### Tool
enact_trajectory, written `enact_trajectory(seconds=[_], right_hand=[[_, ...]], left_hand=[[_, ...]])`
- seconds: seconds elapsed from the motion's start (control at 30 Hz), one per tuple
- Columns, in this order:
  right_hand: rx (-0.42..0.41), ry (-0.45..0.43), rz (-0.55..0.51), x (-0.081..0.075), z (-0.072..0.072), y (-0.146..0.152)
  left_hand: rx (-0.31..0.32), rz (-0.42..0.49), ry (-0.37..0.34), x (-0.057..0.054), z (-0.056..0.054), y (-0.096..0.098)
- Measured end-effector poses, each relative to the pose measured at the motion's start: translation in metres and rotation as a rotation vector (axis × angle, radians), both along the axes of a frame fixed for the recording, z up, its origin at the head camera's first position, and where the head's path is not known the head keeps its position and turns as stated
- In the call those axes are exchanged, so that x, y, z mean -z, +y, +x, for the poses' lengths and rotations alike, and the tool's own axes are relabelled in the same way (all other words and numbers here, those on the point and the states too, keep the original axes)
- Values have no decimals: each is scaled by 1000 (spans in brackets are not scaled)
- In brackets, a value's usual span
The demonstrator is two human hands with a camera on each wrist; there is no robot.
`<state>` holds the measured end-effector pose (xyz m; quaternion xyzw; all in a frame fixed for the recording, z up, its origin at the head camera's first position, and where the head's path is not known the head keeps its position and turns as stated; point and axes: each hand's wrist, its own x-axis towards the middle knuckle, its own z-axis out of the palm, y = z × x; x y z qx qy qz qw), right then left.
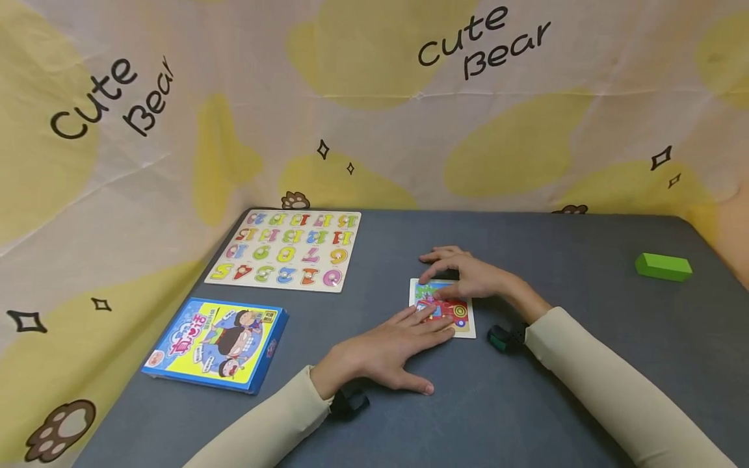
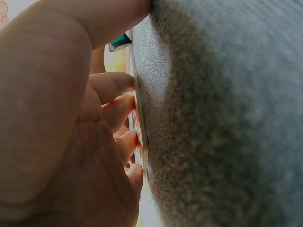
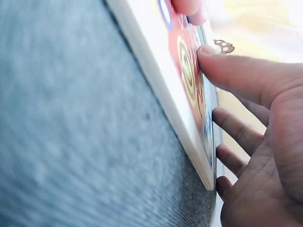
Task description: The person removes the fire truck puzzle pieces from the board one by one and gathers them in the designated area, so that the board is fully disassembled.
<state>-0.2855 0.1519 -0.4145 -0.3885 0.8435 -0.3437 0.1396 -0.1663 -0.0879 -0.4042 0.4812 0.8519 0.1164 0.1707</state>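
Observation:
A small white-bordered picture puzzle board (image 1: pixel 460 318) with a red vehicle on it lies flat on the table. My left hand (image 1: pixel 391 351) reaches over its near left part, fingers straight and spread, fingertips on the picture. In the left wrist view, the left fingers (image 2: pixel 124 111) meet the thin edge of the board. From the far right comes my right hand (image 1: pixel 478 278), its thumb resting on the picture. The right wrist view shows the other right fingers (image 3: pixel 239 135) extended along the board's far edge, and the board's thick white side (image 3: pixel 163 99) low against the table.
A number puzzle board (image 1: pixel 277 250) lies at the back left of the grey table (image 1: pixel 556 260). In front of it is a blue and yellow box (image 1: pixel 216 344). A green block (image 1: pixel 663 266) sits at the far right. Printed cloth (image 1: pixel 380 117) hangs behind and on the left.

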Motion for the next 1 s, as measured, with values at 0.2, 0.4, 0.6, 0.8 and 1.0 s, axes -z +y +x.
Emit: enact_trajectory(seconds=[0.2, 0.4, 0.6, 0.8, 1.0], right_hand=[[39, -19, 3, -1, 3, -3], [60, -7, 9, -1, 5, -8], [55, 47, 58, -6, 6, -15], [15, 28, 138, -16, 4, -20], [-1, 29, 163, -19, 3, -21]], left_hand=[[0, -5, 8, -2, -1, -1], [5, -8, 13, -2, -1, -1], [6, -8, 22, -2, -1, 0], [6, -9, 24, -4, -1, 0], [8, -10, 21, -3, 0, 0]])
